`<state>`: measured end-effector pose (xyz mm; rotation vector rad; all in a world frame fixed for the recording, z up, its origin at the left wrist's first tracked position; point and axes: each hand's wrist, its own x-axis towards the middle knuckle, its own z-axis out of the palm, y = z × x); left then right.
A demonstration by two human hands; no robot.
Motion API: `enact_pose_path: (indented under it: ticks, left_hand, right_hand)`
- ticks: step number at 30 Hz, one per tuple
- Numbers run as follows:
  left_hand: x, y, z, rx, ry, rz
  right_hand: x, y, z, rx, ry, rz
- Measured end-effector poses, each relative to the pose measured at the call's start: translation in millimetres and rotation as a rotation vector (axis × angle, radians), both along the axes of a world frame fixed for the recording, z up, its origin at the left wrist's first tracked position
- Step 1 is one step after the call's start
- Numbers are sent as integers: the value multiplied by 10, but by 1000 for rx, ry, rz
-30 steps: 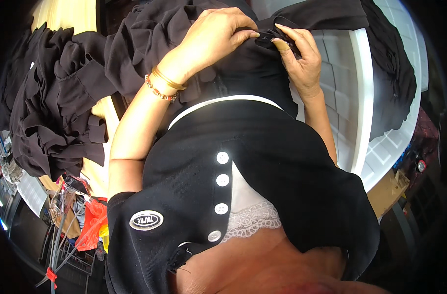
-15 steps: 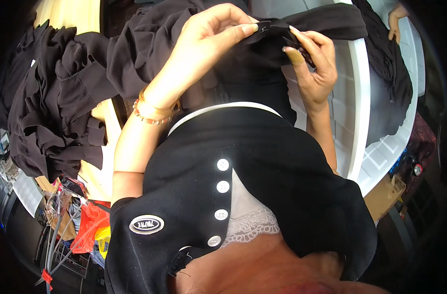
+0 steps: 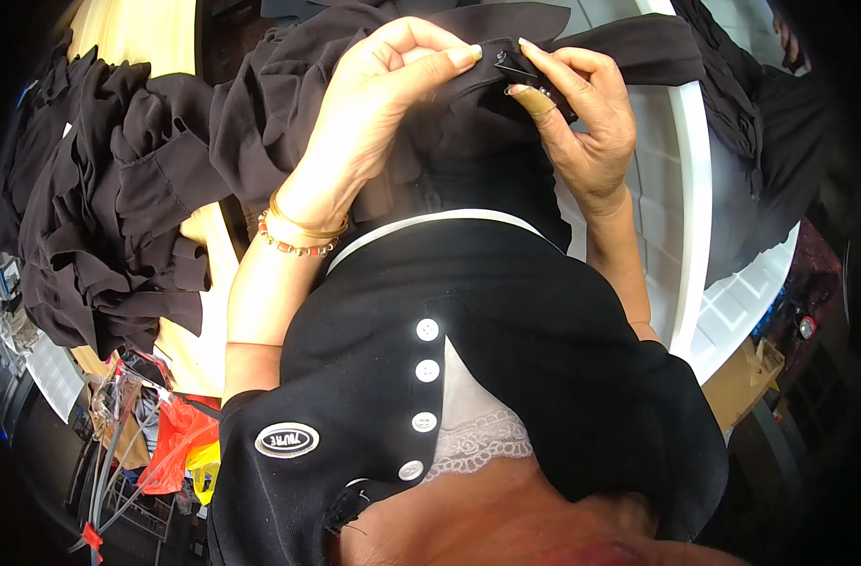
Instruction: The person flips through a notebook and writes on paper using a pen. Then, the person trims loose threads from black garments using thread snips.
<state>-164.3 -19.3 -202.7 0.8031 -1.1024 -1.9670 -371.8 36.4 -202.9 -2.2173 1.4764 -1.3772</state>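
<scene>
Black cloth of a garment [image 3: 454,104] spreads in front of me at the top of the view. My left hand [image 3: 383,90], with bracelets at the wrist, pinches the garment's edge between thumb and fingertips. A small bit of loose thread [image 3: 501,58] shows on that edge. My right hand [image 3: 596,123] is closed around small black thread snips [image 3: 534,77], partly hidden by the fingers. Their tips point left, right beside the thread. A tan cover wraps the right thumb.
More black garments [image 3: 119,189] lie heaped on a light wooden table [image 3: 133,38] at left. White plastic bins [image 3: 695,189] stand at right, black cloth [image 3: 770,179] draped over one. Red and yellow bags [image 3: 181,443] hang lower left.
My right hand has moved left with the snips, bringing their tips up to the thread at the garment's edge. My left hand has shifted slightly left and down, still pinching the cloth.
</scene>
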Motion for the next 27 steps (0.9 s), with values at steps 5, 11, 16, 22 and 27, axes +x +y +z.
enact_pose_path:
  ticks: [5,11,16,22,27]
  left_hand:
    - [-28,-1,0,27,39,23]
    - [-40,21,-26,39,71,36]
    - [-32,36,-23,29,85,34]
    - [-43,48,-9,-20,56,42]
    - [-44,40,8,-16,74,45]
  right_hand:
    - [-10,-9,38,27,2,7]
    - [-28,5,41,36,-7,-7]
    - [-27,24,54,40,7,12]
    - [21,-17,66,33,-15,-1]
    - [34,-35,83,41,-20,13]
